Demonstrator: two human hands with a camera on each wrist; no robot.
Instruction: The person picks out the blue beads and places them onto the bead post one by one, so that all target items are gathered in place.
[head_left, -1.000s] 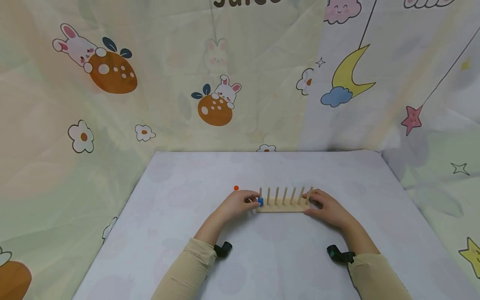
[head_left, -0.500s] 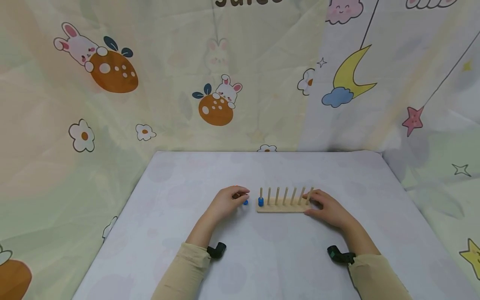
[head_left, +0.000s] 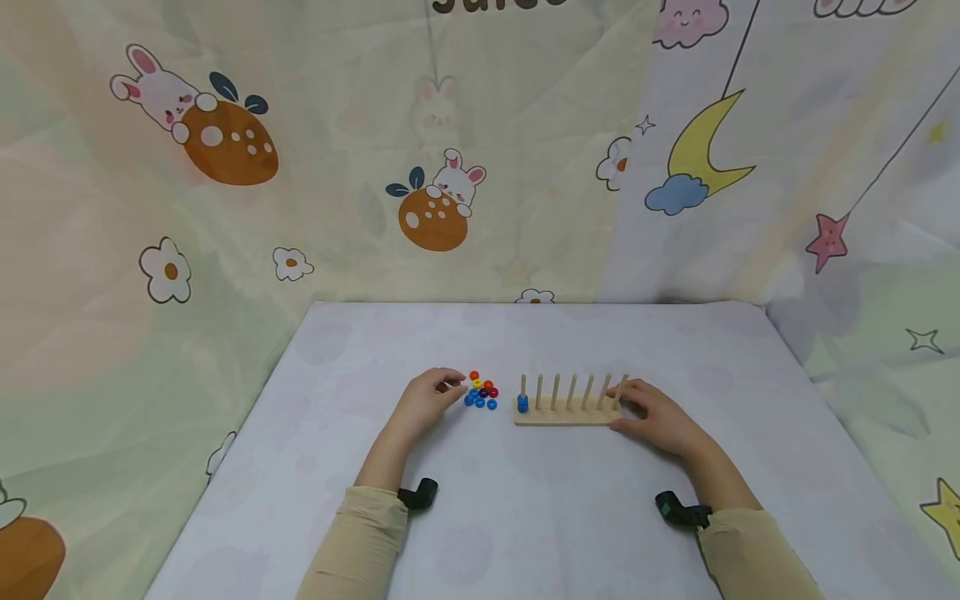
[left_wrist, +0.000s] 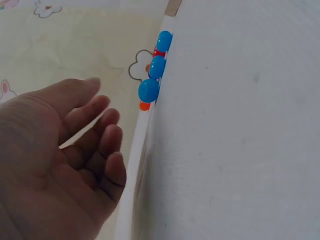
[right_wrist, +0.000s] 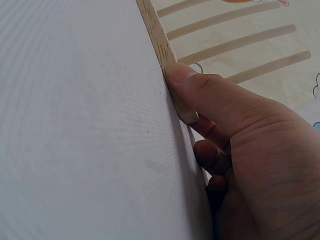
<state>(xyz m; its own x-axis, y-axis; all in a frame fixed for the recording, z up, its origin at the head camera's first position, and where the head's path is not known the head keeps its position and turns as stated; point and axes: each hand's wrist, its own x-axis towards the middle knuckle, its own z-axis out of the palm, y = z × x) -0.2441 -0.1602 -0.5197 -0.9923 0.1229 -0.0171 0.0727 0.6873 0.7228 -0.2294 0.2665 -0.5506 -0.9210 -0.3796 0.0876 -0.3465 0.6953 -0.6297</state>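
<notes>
My left hand (head_left: 426, 403) hovers just left of a small pile of coloured beads (head_left: 480, 402). Its fingers are loosely bent, and the left wrist view shows nothing between thumb and fingers. Blue, red, orange and yellow beads make up the pile; blue beads (left_wrist: 148, 91) are nearest that wrist's camera. To the right stands a wooden peg board (head_left: 562, 419) with a row of upright pegs. Blue beads (head_left: 522, 403) sit stacked on its leftmost peg. My right hand (head_left: 656, 417) grips the board's right end, thumb (right_wrist: 181, 73) against the front edge, fingertips partly hidden behind.
A white cloth covers the table (head_left: 562, 517). Behind it hangs a printed backdrop (head_left: 525, 208) with rabbits, flowers and a moon. Each wrist carries a black camera, one on the left (head_left: 420, 494) and one on the right (head_left: 681, 510).
My left hand has let go of a blue bead at the leftmost peg and moved left, past the bead pile, which now shows. The right hand and peg board have stayed put.
</notes>
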